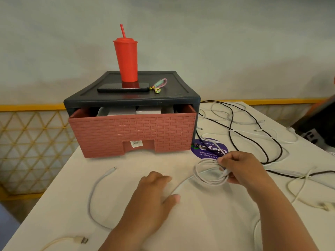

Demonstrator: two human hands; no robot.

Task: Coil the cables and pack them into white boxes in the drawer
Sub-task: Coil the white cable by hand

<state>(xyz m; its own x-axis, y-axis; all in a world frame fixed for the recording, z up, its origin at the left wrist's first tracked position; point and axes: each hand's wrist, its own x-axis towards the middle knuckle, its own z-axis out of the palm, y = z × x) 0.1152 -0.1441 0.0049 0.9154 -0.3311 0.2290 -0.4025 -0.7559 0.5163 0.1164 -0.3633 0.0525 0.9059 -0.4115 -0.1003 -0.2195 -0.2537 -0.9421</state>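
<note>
My right hand (241, 167) pinches a white cable coil (210, 173) of a few loops just above the table. The rest of this white cable (94, 194) trails left in a long curve, its plug lying near the drawer. My left hand (154, 191) hovers over the table by the trailing strand, fingers loosely bent, holding nothing. The pink woven-pattern drawer (132, 134) stands slightly pulled out of its dark frame. White boxes (137, 111) show inside along its top edge.
A red cup with straw (126, 60), a black phone (123, 87) and a keychain sit on the dark drawer unit. Black and white cables (253, 134) sprawl at the right. A beige USB cable (79, 240) lies front left, another (324, 205) at right. A purple sticker (208, 149) is on the table.
</note>
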